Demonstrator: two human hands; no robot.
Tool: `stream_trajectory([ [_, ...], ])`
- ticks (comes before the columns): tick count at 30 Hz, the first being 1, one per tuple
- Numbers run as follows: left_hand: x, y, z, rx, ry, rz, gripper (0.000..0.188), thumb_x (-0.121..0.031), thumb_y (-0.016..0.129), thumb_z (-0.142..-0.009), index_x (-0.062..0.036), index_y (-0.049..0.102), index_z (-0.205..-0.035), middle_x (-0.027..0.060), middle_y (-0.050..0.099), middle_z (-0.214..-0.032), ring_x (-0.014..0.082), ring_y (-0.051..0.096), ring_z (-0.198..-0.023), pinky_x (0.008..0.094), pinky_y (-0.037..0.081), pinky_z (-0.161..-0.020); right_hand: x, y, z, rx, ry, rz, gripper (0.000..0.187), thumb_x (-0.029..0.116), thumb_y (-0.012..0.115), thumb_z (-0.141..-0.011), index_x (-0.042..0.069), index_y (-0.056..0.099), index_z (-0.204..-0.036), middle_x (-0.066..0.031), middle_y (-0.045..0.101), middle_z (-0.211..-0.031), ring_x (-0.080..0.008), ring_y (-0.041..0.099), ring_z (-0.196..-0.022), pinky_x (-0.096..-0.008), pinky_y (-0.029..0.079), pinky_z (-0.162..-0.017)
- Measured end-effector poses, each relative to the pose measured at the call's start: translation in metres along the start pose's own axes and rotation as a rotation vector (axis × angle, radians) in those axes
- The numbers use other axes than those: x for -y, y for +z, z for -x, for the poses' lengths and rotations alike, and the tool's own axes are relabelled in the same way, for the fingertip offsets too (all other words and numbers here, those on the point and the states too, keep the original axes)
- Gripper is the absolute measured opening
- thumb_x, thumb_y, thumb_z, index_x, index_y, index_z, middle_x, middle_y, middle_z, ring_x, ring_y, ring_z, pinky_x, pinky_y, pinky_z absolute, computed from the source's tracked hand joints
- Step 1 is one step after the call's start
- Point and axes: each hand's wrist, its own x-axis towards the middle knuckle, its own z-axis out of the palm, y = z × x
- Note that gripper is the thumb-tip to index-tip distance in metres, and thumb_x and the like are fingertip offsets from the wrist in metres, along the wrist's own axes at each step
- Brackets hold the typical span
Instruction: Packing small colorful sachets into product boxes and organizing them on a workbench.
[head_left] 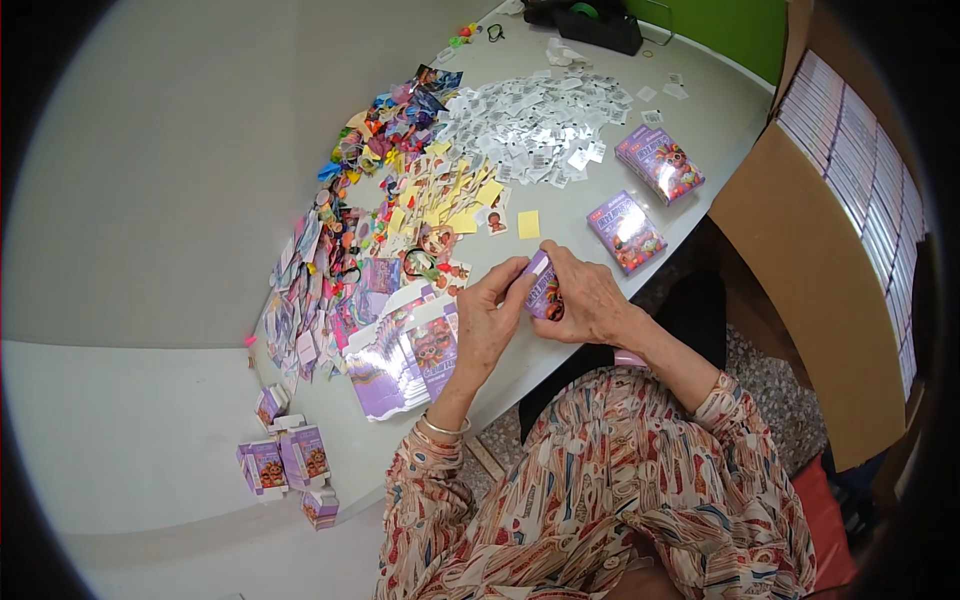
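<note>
Between both hands, above the near edge of the table, is a small purple printed box (543, 290). My left hand (490, 315) grips its left side, thumb and fingers near the upper end. On the other side my right hand (590, 295) wraps round it, fingers bent over the top and thumb at the lower end. Just beyond the hands lies a yellow paper square (528, 224). To the left of my left hand, a fanned stack of flat purple cartons (385, 365) rests on the table. Two purple boxes stand apart at the right: one box (626, 232) nearer, several stacked boxes (660, 163) farther.
A heap of small white packets (530, 120) covers the far table. Yellow papers and picture cards (450, 195), colourful trinkets (375, 140) and sachets (310, 290) pile along the left. More purple boxes (290, 460) sit at lower left. A large cardboard carton (810, 290) stands at right; a tape dispenser (600, 30) is at back.
</note>
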Motion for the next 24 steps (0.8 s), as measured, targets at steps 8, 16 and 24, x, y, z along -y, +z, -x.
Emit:
stream_trajectory([
  [8,0.002,-0.002,-0.001,-0.04,0.023,-0.098,0.022,-0.005,0.059,-0.092,0.0041,0.065,-0.111,0.0004,0.064,-0.089,0.0034,0.054,-0.074,0.0205,0.046,-0.067,0.005,-0.002,0.001,0.057,0.046,-0.041,0.085,0.026,0.072,-0.062,-0.009,0.032,-0.128,-0.0256,0.054,-0.101,-0.0414,0.061,-0.082,-0.0441,0.051,-0.068],
  [16,-0.009,0.018,0.019,-0.026,0.467,-0.611,0.041,0.005,0.049,-0.083,0.0045,0.049,-0.124,0.0254,0.059,-0.11,0.0438,0.06,-0.094,0.0452,0.049,-0.078,0.005,0.0,0.005,-0.007,0.039,-0.014,0.085,0.026,0.073,-0.066,-0.009,0.027,-0.129,-0.0286,0.053,-0.102,-0.0433,0.06,-0.085,-0.0458,0.05,-0.068],
  [24,-0.024,0.016,0.015,-0.001,0.078,-0.277,0.026,-0.003,0.056,-0.091,0.004,0.058,-0.116,0.0076,0.066,-0.1,0.0074,0.057,-0.088,0.0249,0.048,-0.077,0.002,0.002,0.009,-0.001,-0.071,0.0,0.08,0.023,0.067,-0.064,-0.011,0.031,-0.125,-0.0233,0.05,-0.095,-0.0385,0.059,-0.07,-0.0453,0.051,-0.059],
])
